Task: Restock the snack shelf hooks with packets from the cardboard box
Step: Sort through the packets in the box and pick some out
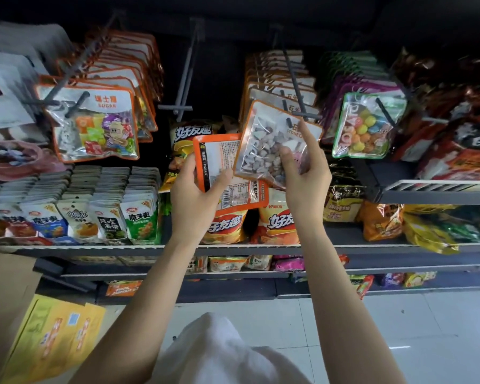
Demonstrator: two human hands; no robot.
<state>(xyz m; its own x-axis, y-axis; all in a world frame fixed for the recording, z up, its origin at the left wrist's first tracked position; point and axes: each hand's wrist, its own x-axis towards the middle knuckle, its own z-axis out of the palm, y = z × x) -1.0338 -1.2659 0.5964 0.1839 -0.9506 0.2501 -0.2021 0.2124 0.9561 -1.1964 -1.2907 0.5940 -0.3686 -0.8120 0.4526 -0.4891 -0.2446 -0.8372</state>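
My right hand (302, 164) grips a clear, orange-edged packet of stone-like candy (263, 142), its top hole at the tip of a grey shelf hook (297, 87). Several matching packets (277, 79) hang behind it on that hook. My left hand (197, 187) holds an orange-edged packet (227, 167) with its printed back label facing me, just left of and below the first one. A bare grey hook (185, 76) sticks out between the two hands' height and the left packets. The cardboard box (9, 297) sits at the lower left, with yellow packets (53, 336) inside.
Orange-edged sugar candy packets (92, 126) hang at the left, colourful ball candy packets (363, 126) at the right. Below, a shelf (150, 248) carries rows of small snack packs (75, 206) and chip bags (227, 225). White floor tiles (399, 328) lie underneath.
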